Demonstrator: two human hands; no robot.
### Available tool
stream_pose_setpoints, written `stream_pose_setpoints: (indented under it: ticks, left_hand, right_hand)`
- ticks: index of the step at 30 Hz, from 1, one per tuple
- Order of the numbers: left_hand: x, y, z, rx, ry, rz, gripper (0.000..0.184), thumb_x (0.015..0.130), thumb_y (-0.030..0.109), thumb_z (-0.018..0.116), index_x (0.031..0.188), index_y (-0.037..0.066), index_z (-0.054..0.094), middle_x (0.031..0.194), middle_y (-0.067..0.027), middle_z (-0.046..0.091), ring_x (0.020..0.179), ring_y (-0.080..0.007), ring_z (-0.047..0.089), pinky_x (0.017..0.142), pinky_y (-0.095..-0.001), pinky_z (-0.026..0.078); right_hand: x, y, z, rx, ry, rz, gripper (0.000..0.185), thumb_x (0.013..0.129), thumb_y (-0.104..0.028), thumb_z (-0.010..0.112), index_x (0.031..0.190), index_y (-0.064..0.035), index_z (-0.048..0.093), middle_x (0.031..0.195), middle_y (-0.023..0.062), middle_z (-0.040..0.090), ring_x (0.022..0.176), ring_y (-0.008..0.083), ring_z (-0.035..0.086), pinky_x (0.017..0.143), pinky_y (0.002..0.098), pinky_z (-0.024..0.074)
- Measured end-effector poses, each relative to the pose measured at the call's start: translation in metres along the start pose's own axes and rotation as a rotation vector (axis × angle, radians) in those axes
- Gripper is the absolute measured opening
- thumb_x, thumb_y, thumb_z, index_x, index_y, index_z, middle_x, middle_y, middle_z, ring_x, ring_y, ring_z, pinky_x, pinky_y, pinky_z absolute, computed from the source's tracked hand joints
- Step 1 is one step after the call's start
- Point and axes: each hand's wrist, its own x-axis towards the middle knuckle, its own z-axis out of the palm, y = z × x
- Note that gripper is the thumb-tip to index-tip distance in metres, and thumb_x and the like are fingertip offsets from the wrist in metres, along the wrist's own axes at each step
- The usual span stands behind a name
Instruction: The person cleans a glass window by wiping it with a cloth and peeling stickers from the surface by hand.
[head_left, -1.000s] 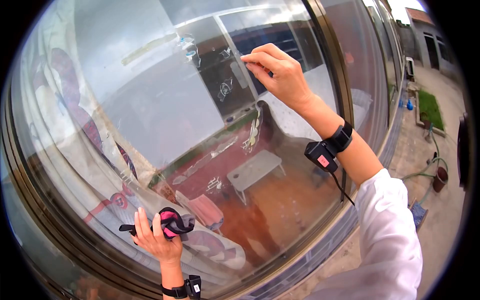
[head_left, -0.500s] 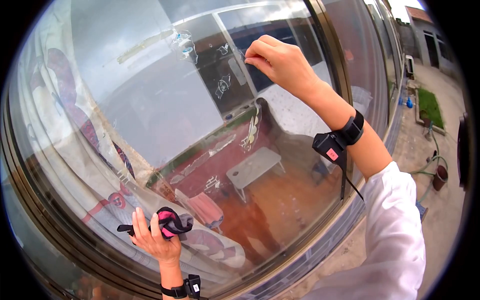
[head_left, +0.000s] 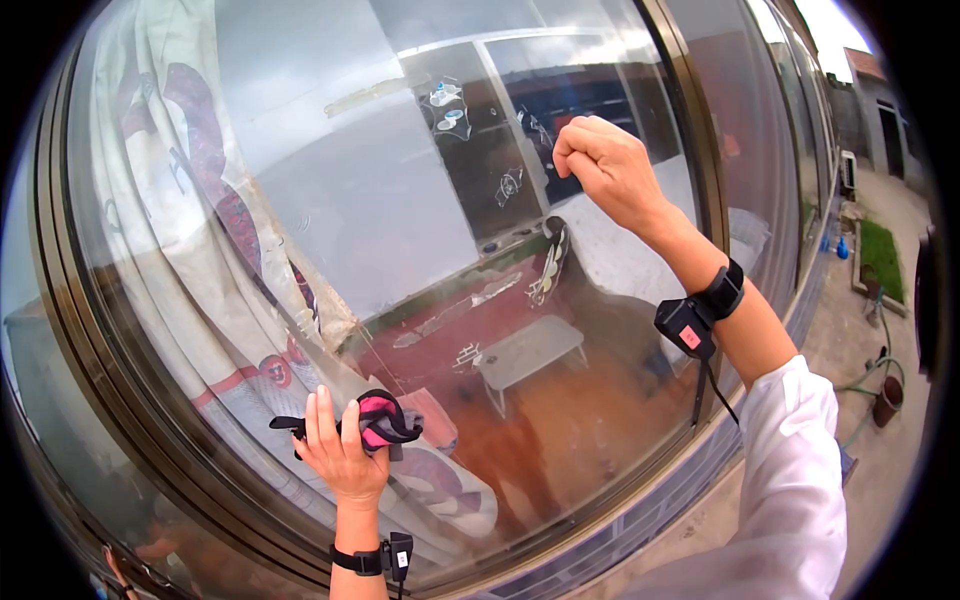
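Observation:
A large window pane (head_left: 350, 230) fills most of the view in front of me, with peeling sticker remnants (head_left: 449, 112) on it. My right hand (head_left: 605, 170) is raised at the upper right of the pane, its fingers curled tightly; whatever they hold, if anything, is hidden. Just left of its knuckles is a whitish sticker scrap (head_left: 535, 127). Low on the left, my left hand (head_left: 345, 455) is held up against the glass area, with a crumpled pink, black and grey cloth (head_left: 380, 424) between thumb and fingers. Whether the cloth touches the glass I cannot tell.
Behind the glass hang a pale curtain (head_left: 150, 250) and a small folding table (head_left: 530, 350). The brown window frame (head_left: 700, 130) runs down the right side. Outside at right are a paved yard (head_left: 830, 310), a grass patch (head_left: 880, 250), a hose and a flowerpot (head_left: 888, 403).
The view has turned a little left, so the scene sits further right. My right fingers have gone from a loose pinch to a tighter curl. The left hand keeps its cloth.

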Motion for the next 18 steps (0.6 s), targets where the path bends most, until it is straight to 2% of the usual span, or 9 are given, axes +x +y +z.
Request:
stream_pose_setpoints:
  ticks: [2, 4, 5, 6, 8, 9, 12, 13, 18]
  left_hand:
    - [-0.001, -0.001, -0.001, -0.031, -0.020, -0.003, 0.042, 0.093, 0.038, 0.056, 0.127, 0.014, 0.055, 0.142, -0.0172, 0.053, 0.130, -0.0357, 0.050, 0.108, -0.0523, 0.025]
    - [0.000, 0.000, -0.002, -0.023, -0.022, 0.004, 0.048, 0.083, 0.026, 0.059, 0.129, 0.013, 0.053, 0.145, -0.0196, 0.049, 0.133, -0.0373, 0.047, 0.106, -0.0542, 0.027]
    - [0.000, 0.000, -0.002, -0.026, -0.030, 0.004, 0.048, 0.083, 0.026, 0.059, 0.130, 0.013, 0.053, 0.145, -0.0194, 0.050, 0.133, -0.0373, 0.047, 0.106, -0.0543, 0.027]
    - [0.000, 0.001, -0.002, -0.031, -0.040, 0.003, 0.048, 0.083, 0.026, 0.059, 0.130, 0.013, 0.053, 0.145, -0.0192, 0.050, 0.133, -0.0374, 0.048, 0.106, -0.0544, 0.027]
    - [0.001, 0.001, -0.003, -0.029, -0.036, -0.004, 0.048, 0.084, 0.028, 0.060, 0.129, 0.013, 0.054, 0.145, -0.0184, 0.050, 0.132, -0.0373, 0.048, 0.106, -0.0548, 0.028]
    - [0.001, 0.001, -0.003, -0.027, -0.035, -0.002, 0.047, 0.084, 0.029, 0.060, 0.128, 0.013, 0.054, 0.145, -0.0180, 0.051, 0.132, -0.0371, 0.048, 0.106, -0.0549, 0.028]
    - [0.001, 0.002, -0.003, -0.017, -0.031, -0.013, 0.046, 0.084, 0.031, 0.062, 0.125, 0.014, 0.056, 0.144, -0.0168, 0.052, 0.132, -0.0357, 0.049, 0.105, -0.0553, 0.029]
    - [0.001, 0.003, -0.003, -0.025, -0.023, -0.010, 0.045, 0.083, 0.030, 0.062, 0.125, 0.014, 0.056, 0.144, -0.0166, 0.052, 0.132, -0.0351, 0.049, 0.105, -0.0552, 0.029]
    - [0.003, 0.003, -0.004, -0.069, -0.026, -0.015, 0.047, 0.080, 0.029, 0.065, 0.124, 0.015, 0.058, 0.143, -0.0156, 0.053, 0.131, -0.0333, 0.050, 0.106, -0.0548, 0.028]
  right_hand:
    - [0.008, -0.020, 0.006, 0.068, -0.034, 0.053, 0.023, 0.092, -0.020, 0.056, 0.074, -0.0114, 0.067, 0.074, -0.0013, 0.063, 0.076, 0.0201, 0.059, 0.074, 0.0338, 0.0485]
    - [0.023, -0.040, 0.013, 0.020, 0.124, -0.082, 0.028, 0.094, -0.031, 0.059, 0.077, -0.0110, 0.068, 0.076, -0.0037, 0.066, 0.086, 0.0213, 0.060, 0.084, 0.0375, 0.0467]
    - [0.030, -0.040, 0.020, -0.020, 0.087, -0.123, 0.035, 0.094, -0.044, 0.060, 0.099, -0.0117, 0.072, 0.104, 0.0023, 0.070, 0.112, 0.0258, 0.057, 0.099, 0.0443, 0.0407]
    - [0.038, -0.041, 0.030, -0.017, 0.085, -0.132, 0.035, 0.094, -0.044, 0.060, 0.099, -0.0117, 0.072, 0.104, 0.0023, 0.070, 0.112, 0.0258, 0.057, 0.099, 0.0443, 0.0407]
    - [0.055, -0.047, 0.052, -0.224, 0.174, -0.237, 0.047, 0.094, -0.049, 0.059, 0.127, -0.0144, 0.063, 0.137, 0.0082, 0.056, 0.135, 0.0283, 0.042, 0.109, 0.0514, 0.0326]
    - [0.061, -0.050, 0.059, -0.254, 0.062, -0.216, 0.057, 0.096, -0.050, 0.056, 0.141, -0.0160, 0.052, 0.154, 0.0073, 0.039, 0.145, 0.0291, 0.029, 0.113, 0.0584, 0.0251]
    - [0.074, -0.071, 0.081, -0.265, 0.027, -0.236, 0.053, 0.098, -0.047, 0.054, 0.143, -0.0191, 0.051, 0.156, 0.0043, 0.038, 0.146, 0.0277, 0.028, 0.115, 0.0544, 0.0240]
    - [0.079, -0.077, 0.088, -0.259, 0.148, -0.298, 0.044, 0.097, -0.040, 0.058, 0.134, -0.0158, 0.058, 0.145, 0.0050, 0.050, 0.138, 0.0280, 0.038, 0.109, 0.0539, 0.0331]
    - [0.107, -0.095, 0.088, -0.136, 0.265, -0.343, 0.031, 0.085, -0.019, 0.070, 0.116, -0.0179, 0.067, 0.119, 0.0001, 0.063, 0.111, 0.0239, 0.057, 0.093, 0.0379, 0.0477]
